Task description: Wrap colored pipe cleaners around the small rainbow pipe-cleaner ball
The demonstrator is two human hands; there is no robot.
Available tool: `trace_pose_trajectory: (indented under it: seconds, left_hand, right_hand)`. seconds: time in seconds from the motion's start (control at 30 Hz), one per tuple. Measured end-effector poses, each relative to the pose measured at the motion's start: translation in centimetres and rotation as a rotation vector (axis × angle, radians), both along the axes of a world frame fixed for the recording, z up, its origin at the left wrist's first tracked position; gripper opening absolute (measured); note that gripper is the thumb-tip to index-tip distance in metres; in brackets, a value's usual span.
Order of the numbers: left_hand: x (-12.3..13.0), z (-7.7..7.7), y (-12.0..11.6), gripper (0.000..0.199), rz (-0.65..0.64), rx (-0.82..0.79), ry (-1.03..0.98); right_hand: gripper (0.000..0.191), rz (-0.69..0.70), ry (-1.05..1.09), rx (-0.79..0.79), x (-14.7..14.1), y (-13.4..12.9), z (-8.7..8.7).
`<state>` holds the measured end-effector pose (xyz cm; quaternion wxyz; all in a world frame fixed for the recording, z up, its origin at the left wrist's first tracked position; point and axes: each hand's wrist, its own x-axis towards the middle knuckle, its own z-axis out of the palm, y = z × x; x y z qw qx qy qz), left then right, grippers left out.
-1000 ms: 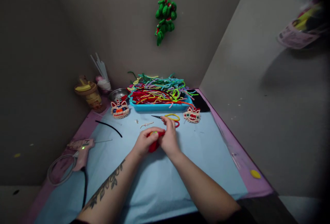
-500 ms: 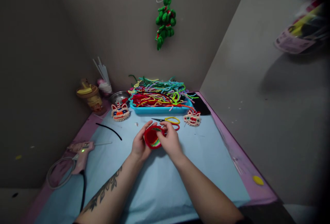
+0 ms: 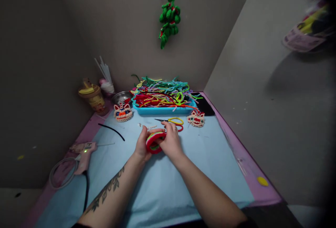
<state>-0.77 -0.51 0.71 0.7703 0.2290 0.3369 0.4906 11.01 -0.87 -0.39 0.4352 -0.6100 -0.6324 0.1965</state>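
A red ring-shaped piece (image 3: 152,148) with green, yellow and white strands along its wall is held up over the middle of the blue cloth (image 3: 204,165). My left hand (image 3: 143,145) grips it from the left side, thumb raised near its upper edge. On the other side my right hand (image 3: 171,140) holds the rim, with some fingertips inside the ring and hidden. Scissors (image 3: 174,121) with yellow and red handles lie just behind my right hand.
Behind stands a blue tray (image 3: 165,111) heaped with coloured fuzzy stems. Two lion-face pieces (image 3: 123,112) (image 3: 196,119) flank it. At left are a pink glue gun (image 3: 85,156), a black stem (image 3: 111,130), a metal bowl (image 3: 122,97) and a cup (image 3: 93,98).
The red piece has tilted, so more of its striped outer wall shows. My right hand has shifted slightly, and a small pale strand now shows behind my left hand.
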Motion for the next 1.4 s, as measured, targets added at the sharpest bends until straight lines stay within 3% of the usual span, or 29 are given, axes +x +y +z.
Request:
trace_pose_trajectory:
  seconds: [0.07, 0.33, 0.5, 0.67, 0.77, 0.83, 0.9, 0.97, 1.07, 1.13, 1.27, 1.4]
  left_hand:
    - [0.0, -0.2, -0.1, 0.061, 0.001, 0.035, 0.035]
    - [1.3, -1.3, -0.6, 0.043, 0.163, 0.235, 0.204]
    - [1.8, -1.5, -0.8, 0.03, 0.199, 0.245, 0.285]
    - [1.1, -1.2, -0.6, 0.03, 0.224, 0.278, 0.316]
    - [0.5, -1.1, -0.4, 0.034, 0.312, 0.343, 0.286]
    - [0.0, -1.1, -0.3, 0.039, 0.343, 0.428, 0.271]
    - [-0.5, -1.2, -0.2, 0.047, 0.289, 0.544, 0.273]
    - [-0.9, -1.2, 0.0, 0.063, 0.144, 0.672, 0.308]
    - [-1.5, -0.7, 0.3, 0.087, -0.108, 0.849, 0.443]
    - [-1.7, -0.2, 0.3, 0.087, -0.175, 0.955, 0.576]
    - [-1.9, 0.5, 0.1, 0.075, -0.114, 1.011, 0.765]
    - [-2.3, 0.5, 0.3, 0.073, 0.049, 0.981, 0.904]
  right_hand:
    - [0.058, 0.003, -0.008, -0.006, -0.1, -0.1, 0.0]
    - [0.052, -0.014, 0.085, -0.003, -0.6, -0.3, -0.1]
    - [0.046, -0.052, 0.082, 0.028, -0.5, 0.0, -0.3]
    - [0.05, -0.067, 0.106, 0.059, -0.6, 0.3, -0.5]
    - [0.06, -0.073, 0.226, 0.021, -0.8, 0.4, -0.6]
    - [0.052, -0.006, 0.395, -0.092, -0.8, 0.5, -0.6]
    - [0.031, 0.127, 0.557, -0.177, -0.6, 0.6, -0.7]
    - [0.013, 0.228, 0.629, -0.149, -0.2, 0.7, -0.8]
    - [0.012, 0.222, 0.582, -0.033, 0.5, 0.8, -0.9]
    - [0.016, 0.212, 0.515, 0.0, 0.8, 0.8, -1.0]
    - [0.03, 0.187, 0.408, 0.05, 0.8, 0.6, -0.9]
    - [0.04, 0.09, 0.492, 0.011, 0.8, 0.5, -0.3]
